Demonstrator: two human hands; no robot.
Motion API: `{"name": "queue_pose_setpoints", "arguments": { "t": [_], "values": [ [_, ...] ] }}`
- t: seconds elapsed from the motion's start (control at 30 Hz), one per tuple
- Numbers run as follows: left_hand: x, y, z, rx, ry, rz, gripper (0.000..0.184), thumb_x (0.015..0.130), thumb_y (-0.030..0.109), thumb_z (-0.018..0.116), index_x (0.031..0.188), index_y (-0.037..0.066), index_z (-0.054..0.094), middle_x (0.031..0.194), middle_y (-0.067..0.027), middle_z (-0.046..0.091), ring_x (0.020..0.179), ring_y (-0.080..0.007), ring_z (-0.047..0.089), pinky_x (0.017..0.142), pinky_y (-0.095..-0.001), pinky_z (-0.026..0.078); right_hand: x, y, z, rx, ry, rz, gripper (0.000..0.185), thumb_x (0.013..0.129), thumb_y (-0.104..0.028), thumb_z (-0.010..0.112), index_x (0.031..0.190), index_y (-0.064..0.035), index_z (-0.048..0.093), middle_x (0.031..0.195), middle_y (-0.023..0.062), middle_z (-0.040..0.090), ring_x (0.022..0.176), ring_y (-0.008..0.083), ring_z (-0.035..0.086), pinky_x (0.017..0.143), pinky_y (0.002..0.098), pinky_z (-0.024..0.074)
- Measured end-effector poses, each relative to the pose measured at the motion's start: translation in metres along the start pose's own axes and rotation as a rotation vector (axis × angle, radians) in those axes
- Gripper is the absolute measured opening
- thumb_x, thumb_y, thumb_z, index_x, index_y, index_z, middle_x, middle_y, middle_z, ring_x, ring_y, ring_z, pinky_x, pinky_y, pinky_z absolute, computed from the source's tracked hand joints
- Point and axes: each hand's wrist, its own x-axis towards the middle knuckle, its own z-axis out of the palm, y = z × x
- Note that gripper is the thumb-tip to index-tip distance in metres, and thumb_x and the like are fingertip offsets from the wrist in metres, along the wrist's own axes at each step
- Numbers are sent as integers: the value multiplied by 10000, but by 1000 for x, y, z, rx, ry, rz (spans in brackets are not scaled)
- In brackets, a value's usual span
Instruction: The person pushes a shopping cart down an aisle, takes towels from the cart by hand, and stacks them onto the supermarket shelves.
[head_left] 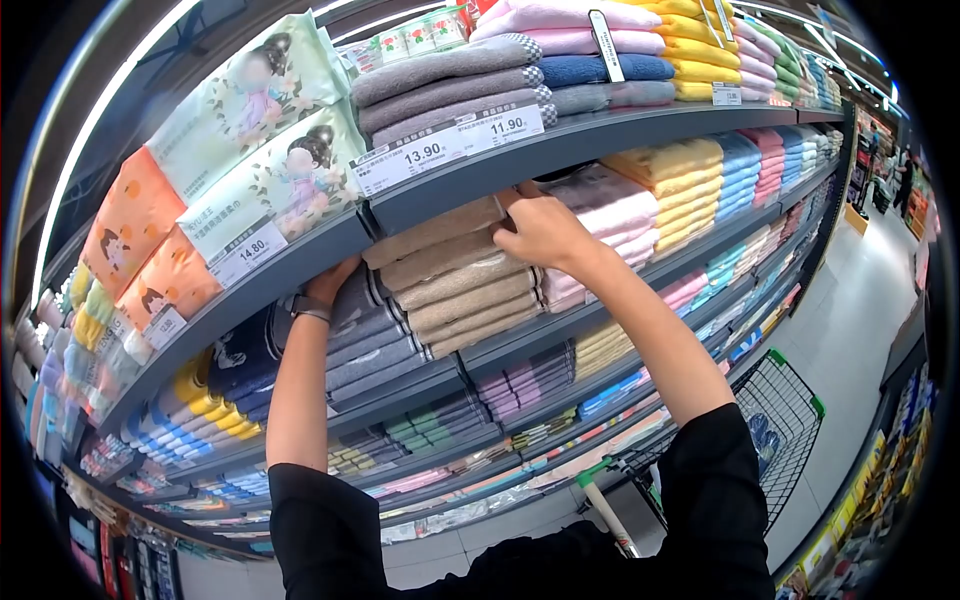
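Observation:
A stack of brown folded towels (470, 285) lies on the shelf just below the top one. At its upper right edge is my right hand (543, 228), fingers bent around the side of the top towels and thumb against their front. My left hand (332, 284) reaches in at the upper left of the stack, above the grey-blue towels (370, 335). The shelf lip and the towels hide its fingers. Beside my right hand lie pale pink towels (610, 215).
Price labels (450, 148) hang along the top shelf edge (430, 205), close above my hands. Packs of soft tissues (290, 185) and grey towels (440, 90) sit on the top shelf. A shopping cart (780, 425) stands at my right in the aisle.

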Motion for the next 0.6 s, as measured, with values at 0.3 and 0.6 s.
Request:
{"name": "queue_pose_setpoints", "arguments": {
  "t": [0.3, 0.6],
  "values": [
    [-5, 61, -55, -433, -182, -297, 461, 891, 299, 578, 1218, -25, 548, 1231, -216, 573, 1161, -311, 520, 1011, -384, 369, -3, 1, 9, -13, 245, -36, 401, 838, -67, 522, 1236, -21, 512, 1211, 334, 506, 853, 484, 594, 808, 505, 498],
    [-22, 136, -86, -462, -214, -228, 665, 883, 418, 631, 1338, -36, 462, 1335, -250, 498, 1245, -341, 461, 1051, -361, 328, -4, -9, 6, 18, 76, 51, 482, 859, -191, 483, 1304, -11, 448, 1238, 370, 482, 881, 497, 598, 858, 514, 487]
  ]
}}
